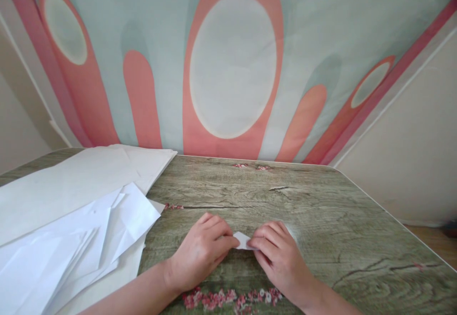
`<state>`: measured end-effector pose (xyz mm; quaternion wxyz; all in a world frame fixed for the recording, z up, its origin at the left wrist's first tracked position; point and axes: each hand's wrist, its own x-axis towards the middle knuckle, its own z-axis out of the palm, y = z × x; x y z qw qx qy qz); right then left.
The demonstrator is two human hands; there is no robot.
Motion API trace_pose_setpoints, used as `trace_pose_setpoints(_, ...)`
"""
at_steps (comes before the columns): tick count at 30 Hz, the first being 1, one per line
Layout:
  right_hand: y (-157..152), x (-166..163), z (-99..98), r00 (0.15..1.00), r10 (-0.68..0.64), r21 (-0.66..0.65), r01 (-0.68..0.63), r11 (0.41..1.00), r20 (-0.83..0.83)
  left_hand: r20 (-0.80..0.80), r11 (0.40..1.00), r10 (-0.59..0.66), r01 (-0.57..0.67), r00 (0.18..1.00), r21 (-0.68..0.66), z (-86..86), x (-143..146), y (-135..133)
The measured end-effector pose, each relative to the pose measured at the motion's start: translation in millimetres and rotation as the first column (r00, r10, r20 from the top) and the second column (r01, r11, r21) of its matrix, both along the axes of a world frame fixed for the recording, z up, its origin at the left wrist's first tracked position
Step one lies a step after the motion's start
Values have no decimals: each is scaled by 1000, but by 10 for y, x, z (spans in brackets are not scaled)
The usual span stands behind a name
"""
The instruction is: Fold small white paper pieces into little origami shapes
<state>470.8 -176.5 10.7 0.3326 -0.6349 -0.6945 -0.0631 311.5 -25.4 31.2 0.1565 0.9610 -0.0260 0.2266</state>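
A small piece of folded white paper (pixel 243 240) is held between my two hands, low over the middle of the table. My left hand (pixel 205 246) pinches its left end between thumb and fingers. At the other end, my right hand (pixel 276 253) grips the paper with the fingertips curled in. Only the middle of the paper shows; the fingers cover both ends. Off to the left of my left hand lie loose white paper sheets (pixel 137 215), overlapping one another.
Beneath the loose sheets is a stack of large off-white paper (pixel 89 172). The wood-grain tabletop (pixel 321 210) has printed pink flowers (pixel 217 299) near the front. Behind its far edge hangs a backdrop (pixel 171 43) with coral shapes.
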Motion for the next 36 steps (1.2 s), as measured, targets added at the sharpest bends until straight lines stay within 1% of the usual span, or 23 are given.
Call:
trace_pose_setpoints(2, 1, -15, -18, 999, 0, -6, 0, 1000, 54, -21, 999, 11, -10, 1000, 45, -9, 6, -15)
trace_pose_setpoints(6, 9, -32, -51, 994, 10, -26, -7, 1000, 105, -61, 996, 47, -42, 997, 73, -37, 15, -48)
trace_pose_setpoints(13, 14, -46, -42, 993, 26, -103, -14, 995, 118, -158, 991, 106, -92, 982, 93, -59, 7, -81)
trace_pose_setpoints(17, 13, -68, -22, 991, 43, -102, -30, 994, 124, -218, 987, 135, -113, 967, 112, -48, 15, -93)
trace_pose_setpoints(22, 7, -76, 2, 995, 49, -106, -39, 994, 92, -240, 983, 147, -115, 960, 144, -47, 22, -98)
trace_pose_setpoints(25, -2, -58, 0, 998, 49, -118, -44, 992, 37, -229, 989, 130, -109, 965, 101, -43, 11, -89)
trace_pose_setpoints(29, 0, -17, -30, 999, 32, -152, -37, 988, -37, -200, 996, 90, -94, 976, -8, -40, -5, -54)
trace_pose_setpoints(32, 1, 11, -56, 997, 32, -151, -43, 988, -74, -196, 993, 70, -86, 978, -78, -45, -14, -26)
trace_pose_setpoints(36, -8, 27, -52, 990, 8, -169, -31, 985, -137, -206, 971, 94, -135, 974, -196, -48, -26, -17)
